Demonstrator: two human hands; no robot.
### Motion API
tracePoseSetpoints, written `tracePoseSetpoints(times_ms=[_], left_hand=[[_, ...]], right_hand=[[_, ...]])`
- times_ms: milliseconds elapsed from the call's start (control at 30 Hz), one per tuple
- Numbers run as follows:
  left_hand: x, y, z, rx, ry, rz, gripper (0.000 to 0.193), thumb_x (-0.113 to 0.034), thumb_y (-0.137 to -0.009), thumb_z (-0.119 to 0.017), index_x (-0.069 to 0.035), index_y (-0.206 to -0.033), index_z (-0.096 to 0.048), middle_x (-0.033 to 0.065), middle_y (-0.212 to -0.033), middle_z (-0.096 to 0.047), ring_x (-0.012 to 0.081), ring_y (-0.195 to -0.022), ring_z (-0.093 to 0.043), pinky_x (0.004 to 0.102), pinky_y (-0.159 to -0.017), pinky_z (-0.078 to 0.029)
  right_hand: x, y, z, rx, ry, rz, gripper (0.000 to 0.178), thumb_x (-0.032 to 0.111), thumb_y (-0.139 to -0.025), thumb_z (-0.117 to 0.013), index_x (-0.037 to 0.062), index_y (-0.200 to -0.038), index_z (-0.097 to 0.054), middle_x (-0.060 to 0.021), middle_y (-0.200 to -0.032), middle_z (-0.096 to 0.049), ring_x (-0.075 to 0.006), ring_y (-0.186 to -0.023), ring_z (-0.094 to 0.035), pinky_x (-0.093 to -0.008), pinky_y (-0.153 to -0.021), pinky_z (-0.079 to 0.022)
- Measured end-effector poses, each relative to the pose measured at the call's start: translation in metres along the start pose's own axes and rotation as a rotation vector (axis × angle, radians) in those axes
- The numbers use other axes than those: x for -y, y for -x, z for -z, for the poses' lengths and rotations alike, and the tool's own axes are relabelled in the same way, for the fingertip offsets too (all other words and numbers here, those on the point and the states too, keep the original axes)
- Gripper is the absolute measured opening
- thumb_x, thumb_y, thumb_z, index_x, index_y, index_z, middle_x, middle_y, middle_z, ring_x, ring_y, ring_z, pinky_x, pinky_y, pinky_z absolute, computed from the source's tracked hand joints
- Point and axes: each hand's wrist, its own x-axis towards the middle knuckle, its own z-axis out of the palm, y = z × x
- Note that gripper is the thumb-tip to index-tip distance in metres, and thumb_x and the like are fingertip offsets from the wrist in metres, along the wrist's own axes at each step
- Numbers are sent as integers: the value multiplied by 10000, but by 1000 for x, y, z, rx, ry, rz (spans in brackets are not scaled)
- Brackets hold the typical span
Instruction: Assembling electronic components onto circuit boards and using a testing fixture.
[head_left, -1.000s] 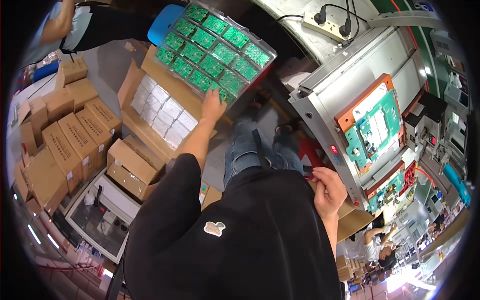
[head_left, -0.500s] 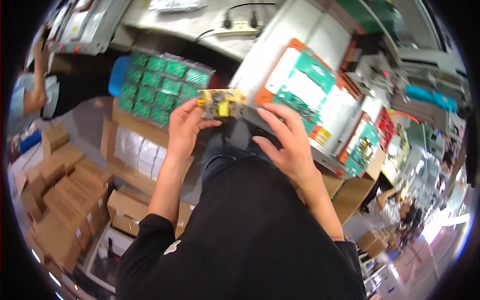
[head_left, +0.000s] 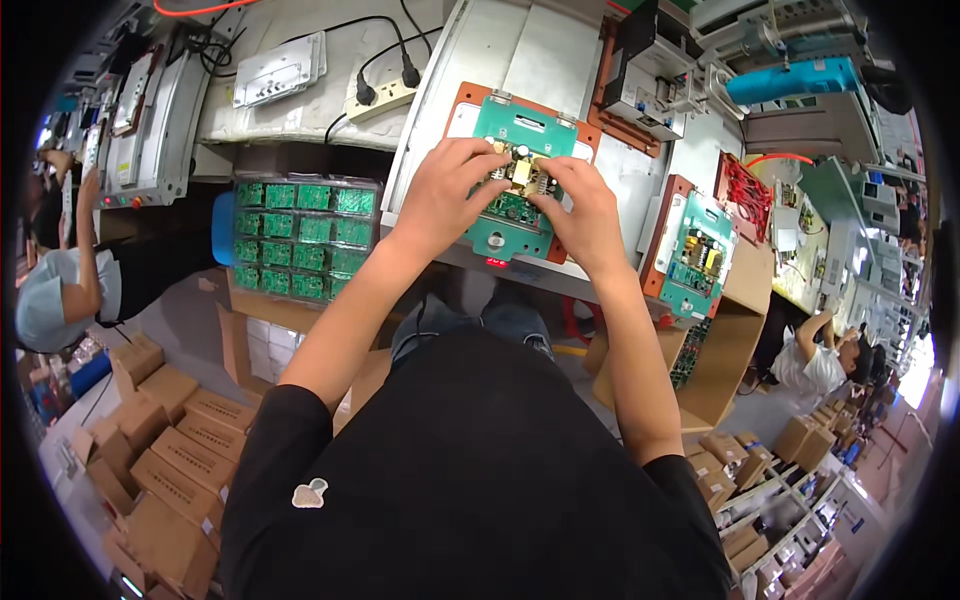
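Observation:
Between both hands is a small circuit board (head_left: 521,174) with a yellow transformer and other parts standing on it. It sits over a green fixture plate (head_left: 516,243), which rests on an orange-brown frame (head_left: 467,96) on the bench. My left hand (head_left: 440,196) grips the board's left side with bent fingers. At its right side, my right hand (head_left: 586,214) has thumb and fingers closed on the edge. A green board area shows just below the held board. Whether the board lies fully down on the fixture is hidden by my fingers.
A clear tray (head_left: 376,212) of green boards stands at the left. Further right is a second green fixture (head_left: 684,285) bearing a populated board. A power strip (head_left: 385,100) and red leads (head_left: 745,198) lie on the benches. Cardboard boxes (head_left: 185,455) are stacked lower left; a person (head_left: 62,290) works at left.
The board has gone from being held up by my left hand to lying over the green fixture, further right. My right hand, open and apart before, now grips it too. The view has turned.

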Motion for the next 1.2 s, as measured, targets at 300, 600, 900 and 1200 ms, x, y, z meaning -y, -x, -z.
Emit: tracePoseSetpoints(times_ms=[300,600,900,1200], left_hand=[[2,-3,-7,-48,-69,34,255,-100,-765,-788,-67,-1008,-718,52,-1020,-655,254,-951,-627,366,-797,-514],[12,-4,-23,-91,-76,25,219,-84,-768,-780,-58,-978,-722,64,-1018,-670,261,-937,-640,375,-829,-510],[75,96,24,-150,70,390,578,-97,-783,-764,-3,-1313,-551,205,-1365,-550,345,-1250,-550,389,-1043,-436],[73,135,12,-81,418,647,737,-29,-831,-727,39,-1461,-352,160,-1043,-705,193,-948,-682,315,-829,-529]], right_hand=[[9,-8,-9,-76,12,-131,405,12,-741,-777,61,-1132,-683,-120,-1055,-699,-280,-1008,-655,-359,-885,-522],[-10,5,-24,-187,-23,-240,490,44,-803,-760,74,-1272,-619,-127,-1170,-683,-245,-1057,-661,-343,-943,-514],[-18,80,42,-524,-508,-400,323,-25,-936,-584,-37,-1259,-587,-104,-1132,-648,-150,-1005,-625,-279,-898,-519],[15,148,15,-330,-359,-491,248,-47,-909,-601,-8,-1150,-641,-38,-993,-651,-91,-817,-611,-223,-751,-511]])
